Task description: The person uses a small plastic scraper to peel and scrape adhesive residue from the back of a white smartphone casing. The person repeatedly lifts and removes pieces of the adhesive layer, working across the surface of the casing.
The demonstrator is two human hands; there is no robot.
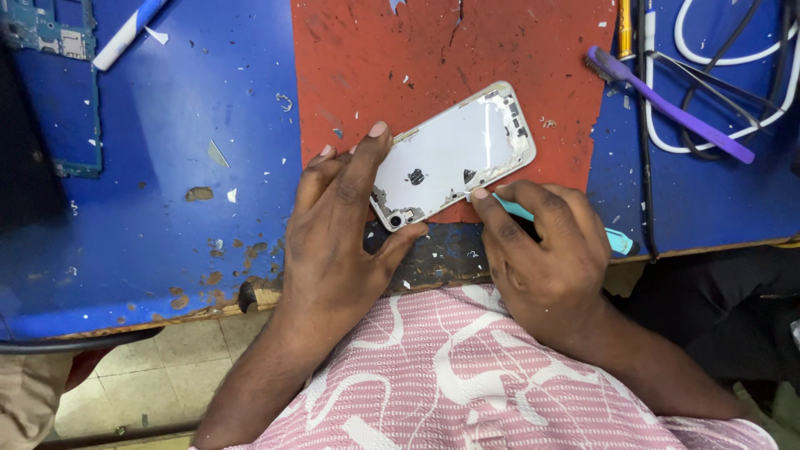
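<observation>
Phone back housing (454, 154), white and glossy with rounded corners and a thin metal rim, lies tilted on the red patch (375, 58) of the workbench, near its front edge. The left hand (337, 237) presses flat on its lower-left corner, fingers together along the edge and thumb hooked under the near end. The right hand (546, 250) pinches a teal plastic pry tool (621, 242), its tip at the housing's lower long edge. Judged from this, the step goes best with the tool kept shallow and slid along the seam while the left hand holds the shell from skating. Around them the blue bench top (167, 208) is chipped and littered with flakes; a purple brush (667, 104), white cables (717, 58) and a blue circuit board (50, 33) lie farther off.
</observation>
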